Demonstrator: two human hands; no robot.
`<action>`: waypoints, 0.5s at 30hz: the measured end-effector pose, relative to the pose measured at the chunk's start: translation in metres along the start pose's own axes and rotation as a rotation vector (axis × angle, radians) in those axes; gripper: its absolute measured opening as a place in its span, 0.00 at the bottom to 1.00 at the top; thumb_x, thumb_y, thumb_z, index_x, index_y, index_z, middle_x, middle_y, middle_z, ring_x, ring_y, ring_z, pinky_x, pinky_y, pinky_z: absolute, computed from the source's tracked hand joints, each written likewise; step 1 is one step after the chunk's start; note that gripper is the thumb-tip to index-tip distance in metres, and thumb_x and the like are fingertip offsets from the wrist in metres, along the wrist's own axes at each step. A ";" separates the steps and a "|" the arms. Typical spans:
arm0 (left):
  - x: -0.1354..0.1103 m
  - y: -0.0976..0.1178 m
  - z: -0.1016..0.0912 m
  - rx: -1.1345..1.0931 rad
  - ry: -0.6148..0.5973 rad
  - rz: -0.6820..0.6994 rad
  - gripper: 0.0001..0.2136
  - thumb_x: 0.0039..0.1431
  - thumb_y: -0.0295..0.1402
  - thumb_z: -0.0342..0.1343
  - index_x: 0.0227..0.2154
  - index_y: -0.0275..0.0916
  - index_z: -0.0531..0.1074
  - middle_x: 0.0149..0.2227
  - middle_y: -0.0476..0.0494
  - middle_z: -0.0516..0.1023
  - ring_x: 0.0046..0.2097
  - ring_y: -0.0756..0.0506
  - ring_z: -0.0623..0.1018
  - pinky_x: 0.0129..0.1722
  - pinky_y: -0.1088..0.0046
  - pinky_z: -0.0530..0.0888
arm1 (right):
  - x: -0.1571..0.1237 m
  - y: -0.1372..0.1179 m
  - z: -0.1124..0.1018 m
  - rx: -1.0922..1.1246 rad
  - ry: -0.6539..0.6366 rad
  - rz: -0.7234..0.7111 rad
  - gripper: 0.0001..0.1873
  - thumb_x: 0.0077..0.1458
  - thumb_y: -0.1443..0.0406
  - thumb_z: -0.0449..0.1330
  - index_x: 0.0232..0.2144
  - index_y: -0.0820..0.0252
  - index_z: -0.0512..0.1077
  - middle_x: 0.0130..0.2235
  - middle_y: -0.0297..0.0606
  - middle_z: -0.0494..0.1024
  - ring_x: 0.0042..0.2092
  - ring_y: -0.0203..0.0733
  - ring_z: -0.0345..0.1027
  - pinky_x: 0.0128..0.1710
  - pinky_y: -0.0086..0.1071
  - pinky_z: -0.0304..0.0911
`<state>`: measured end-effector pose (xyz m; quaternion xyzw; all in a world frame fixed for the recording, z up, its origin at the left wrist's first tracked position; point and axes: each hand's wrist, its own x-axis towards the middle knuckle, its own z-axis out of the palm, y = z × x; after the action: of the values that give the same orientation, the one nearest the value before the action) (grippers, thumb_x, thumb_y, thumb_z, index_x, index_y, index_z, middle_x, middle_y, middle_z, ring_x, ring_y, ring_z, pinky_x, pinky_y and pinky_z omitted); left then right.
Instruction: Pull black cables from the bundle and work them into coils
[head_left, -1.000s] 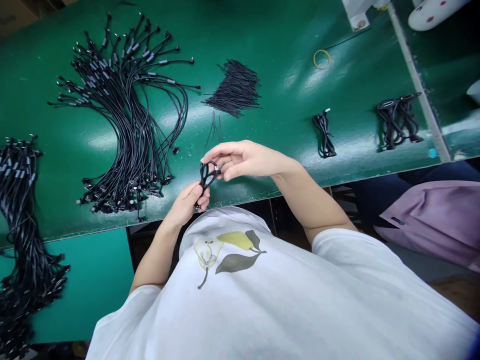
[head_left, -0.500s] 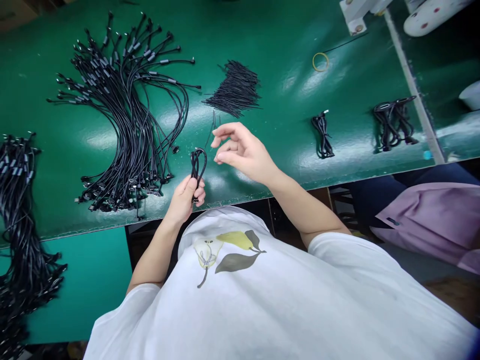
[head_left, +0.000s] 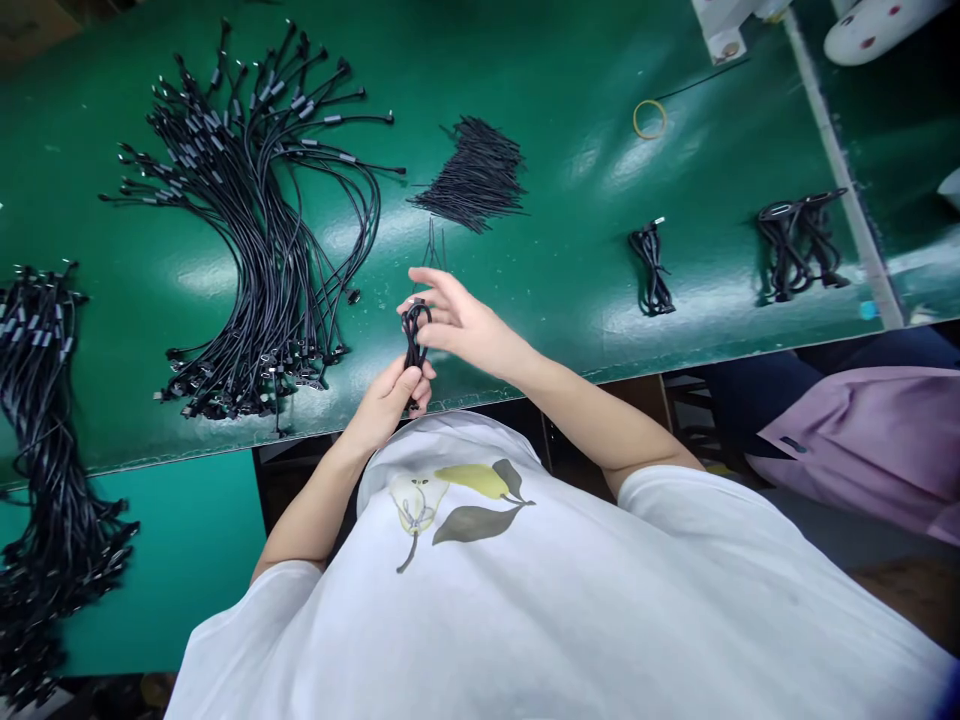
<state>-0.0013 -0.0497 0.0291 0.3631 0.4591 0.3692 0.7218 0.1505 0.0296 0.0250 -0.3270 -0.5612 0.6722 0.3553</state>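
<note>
My left hand [head_left: 397, 395] is closed around the lower part of a black cable [head_left: 417, 325] folded into a small looped bundle, held upright near the table's front edge. My right hand [head_left: 461, 325] is at the bundle's top, thumb in front and fingers behind and beside it, the index finger stretched out. A thin dark strand, apparently a black twist tie [head_left: 415, 286], shows at its fingers; its grip is partly hidden by the cable. Just beyond lie a few loose ties and a pile of black twist ties [head_left: 476, 175].
A big heap of black cables [head_left: 255, 230] spreads left on the green table [head_left: 570, 230]; another bunch [head_left: 52, 400] hangs over the edge at far left. Tied cable bundles [head_left: 651, 268] [head_left: 799, 245] and a yellow ring [head_left: 649, 119] lie right. Someone in mauve clothing [head_left: 870, 440] sits at right.
My right hand has moved down and left onto the folded cable, having been apart from it. My left hand has shifted slightly right with the cable.
</note>
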 end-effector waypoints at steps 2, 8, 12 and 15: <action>0.002 -0.002 0.002 0.067 0.012 0.025 0.17 0.58 0.48 0.57 0.35 0.36 0.68 0.24 0.53 0.60 0.25 0.54 0.65 0.22 0.79 0.62 | 0.000 0.000 0.005 -0.042 0.018 0.105 0.29 0.52 0.57 0.63 0.53 0.60 0.61 0.45 0.42 0.75 0.36 0.36 0.71 0.29 0.28 0.69; 0.000 0.000 0.006 -0.238 -0.042 -0.159 0.19 0.55 0.48 0.61 0.33 0.35 0.68 0.22 0.54 0.56 0.23 0.55 0.62 0.19 0.82 0.57 | 0.001 0.004 0.011 0.153 -0.140 0.057 0.18 0.60 0.51 0.54 0.33 0.62 0.64 0.31 0.38 0.77 0.26 0.31 0.69 0.20 0.22 0.62; -0.001 0.005 0.010 -0.394 -0.066 -0.228 0.18 0.52 0.46 0.64 0.31 0.35 0.69 0.21 0.56 0.53 0.21 0.56 0.59 0.17 0.83 0.56 | 0.003 0.006 0.018 0.423 -0.158 0.066 0.23 0.55 0.45 0.58 0.34 0.59 0.61 0.23 0.30 0.72 0.27 0.33 0.71 0.17 0.19 0.58; 0.004 0.004 0.011 -0.459 -0.013 -0.193 0.15 0.53 0.42 0.64 0.33 0.34 0.71 0.21 0.56 0.53 0.21 0.56 0.59 0.17 0.83 0.57 | 0.007 0.011 0.021 0.540 -0.048 0.101 0.22 0.54 0.47 0.60 0.32 0.57 0.60 0.17 0.22 0.60 0.23 0.33 0.68 0.13 0.18 0.48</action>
<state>0.0092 -0.0462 0.0347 0.1466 0.3911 0.3906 0.8204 0.1279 0.0235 0.0173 -0.2319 -0.3532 0.8218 0.3823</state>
